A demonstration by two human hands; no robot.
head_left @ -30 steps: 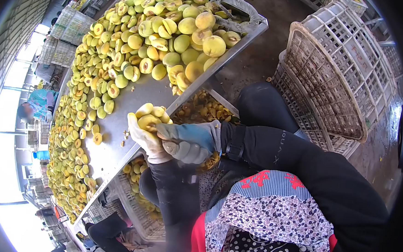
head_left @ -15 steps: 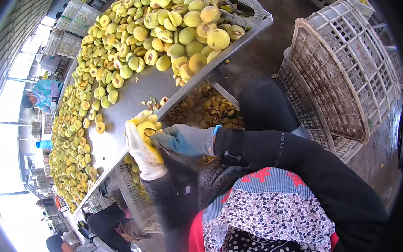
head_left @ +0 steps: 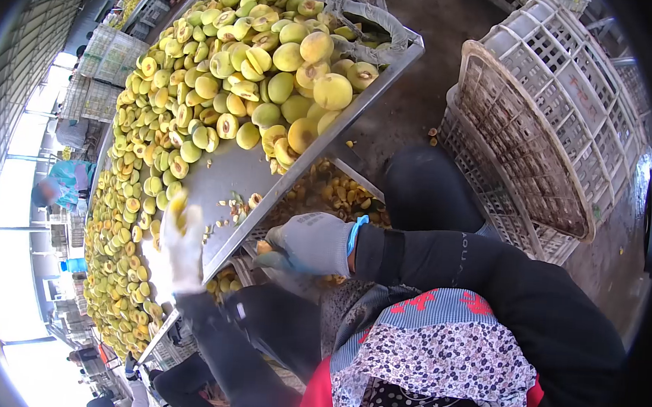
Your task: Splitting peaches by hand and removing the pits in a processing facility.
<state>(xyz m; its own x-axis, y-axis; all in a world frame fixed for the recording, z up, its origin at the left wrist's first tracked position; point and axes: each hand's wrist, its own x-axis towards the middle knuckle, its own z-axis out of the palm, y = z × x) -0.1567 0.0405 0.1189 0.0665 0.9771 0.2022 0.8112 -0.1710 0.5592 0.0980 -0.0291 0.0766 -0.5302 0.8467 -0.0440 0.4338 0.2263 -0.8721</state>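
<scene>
The left hand (head_left: 181,244), gloved in white, is extended over the near edge of the table (head_left: 231,169), with its fingers directed toward the far side. Its outline is blurred; yellow is seen at its fingers, but whether a piece of fruit is gripped or released cannot be told. The left forearm is stretched forward from the lower edge of the view in a dark sleeve. The right hand (head_left: 310,244), in a grey glove stained blue, is held lower and nearer the body, just short of the table edge, its fingers curled inward. A small orange-brown patch is seen at its fingertips; what is gripped there, if anything, cannot be told. The right forearm is laid across the view from the right, a blue band (head_left: 356,234) being worn at the wrist. Beyond the hands, the table is covered by heaped yellow-green fruit (head_left: 208,86), much of it halved, and small scraps (head_left: 238,207) are scattered near its edge. Beneath the table, more cut pieces (head_left: 336,191) are seen. Pale plastic crates (head_left: 572,92) are placed at the right.
</scene>
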